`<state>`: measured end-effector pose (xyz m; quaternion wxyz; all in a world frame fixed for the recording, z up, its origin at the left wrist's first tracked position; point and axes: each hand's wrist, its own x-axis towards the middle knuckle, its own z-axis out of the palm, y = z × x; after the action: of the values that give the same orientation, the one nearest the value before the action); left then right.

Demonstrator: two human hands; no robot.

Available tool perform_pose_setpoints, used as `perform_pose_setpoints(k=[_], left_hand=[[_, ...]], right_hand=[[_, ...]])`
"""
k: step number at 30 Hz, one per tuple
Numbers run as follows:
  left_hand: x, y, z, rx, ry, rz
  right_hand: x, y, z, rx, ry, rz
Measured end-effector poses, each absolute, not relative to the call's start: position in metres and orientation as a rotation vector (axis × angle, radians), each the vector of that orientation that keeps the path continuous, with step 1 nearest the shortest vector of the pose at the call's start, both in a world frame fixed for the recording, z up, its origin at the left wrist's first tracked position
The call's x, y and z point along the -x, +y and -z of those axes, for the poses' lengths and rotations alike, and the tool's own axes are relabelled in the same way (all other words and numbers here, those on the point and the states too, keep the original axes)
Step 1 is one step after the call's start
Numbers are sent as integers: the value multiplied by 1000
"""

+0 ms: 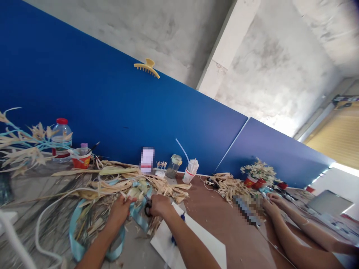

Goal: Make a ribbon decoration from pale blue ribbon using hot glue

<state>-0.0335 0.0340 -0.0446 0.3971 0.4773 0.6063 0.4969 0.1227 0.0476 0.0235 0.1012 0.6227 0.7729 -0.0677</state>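
Observation:
My right hand is closed around the black handles of a pair of scissors, whose blades point up and left toward the husks. Just left of it, my left hand pinches a pale piece of corn husk, close to the scissor blades; its exact shape is blurred. Light blue ribbon lies in loops under and beside my left forearm. Dried corn husks are heaped behind both hands. A white board with dark blue items on it lies beneath my right forearm.
A white cable curves along the left. Against the blue partition stand a red-capped bottle, red cup, phone, glass jar and white cup. At right, another person's hands work near more husks.

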Motion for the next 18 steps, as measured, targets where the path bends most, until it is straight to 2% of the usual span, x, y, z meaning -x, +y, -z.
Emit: perform_pose_setpoints(k=[12, 15, 18], left_hand=[[33, 39, 54, -1205, 1526, -1352], [33, 39, 53, -1212, 1553, -1352], [35, 41, 53, -1171, 1580, -1311]], right_hand=[[-130, 51, -32, -1969, 2355, 307], [-139, 55, -32, -2071, 2415, 481], [-147, 62, -31, -2100, 2442, 864]])
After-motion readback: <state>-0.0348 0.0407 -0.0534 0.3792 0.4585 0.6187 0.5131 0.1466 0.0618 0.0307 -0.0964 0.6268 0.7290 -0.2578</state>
